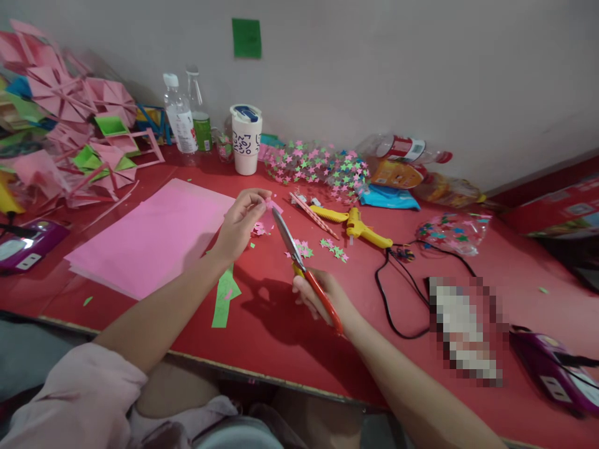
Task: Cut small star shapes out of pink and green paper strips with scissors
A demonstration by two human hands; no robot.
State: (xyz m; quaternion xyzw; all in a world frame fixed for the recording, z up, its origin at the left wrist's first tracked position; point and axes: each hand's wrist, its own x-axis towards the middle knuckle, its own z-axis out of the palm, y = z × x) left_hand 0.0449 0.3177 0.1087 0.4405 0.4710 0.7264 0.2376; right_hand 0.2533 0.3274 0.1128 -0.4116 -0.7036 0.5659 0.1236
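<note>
Pinched in my left hand (243, 223) is a small piece of pink paper (269, 203); its exact shape is too small to tell. My right hand (322, 293) grips scissors (321, 295) with red and yellow handles, the blades pointing up and left to just beside the pink piece. Below the blades lie pink paper scraps (260, 229) and small pink and green paper stars (334, 249). A green paper strip (221, 308) rests near the table's front edge. Large pink sheets (154, 240) are stacked under and left of my left forearm.
A yellow glue gun (367, 231) with a black cord lies right of centre. Behind stand a white cup (246, 140) and plastic bottles (180, 121), near a star-filled clear bag (318, 165). Folded pink paper crafts (79, 118) crowd the left. Purple devices (552, 368) sit at both sides.
</note>
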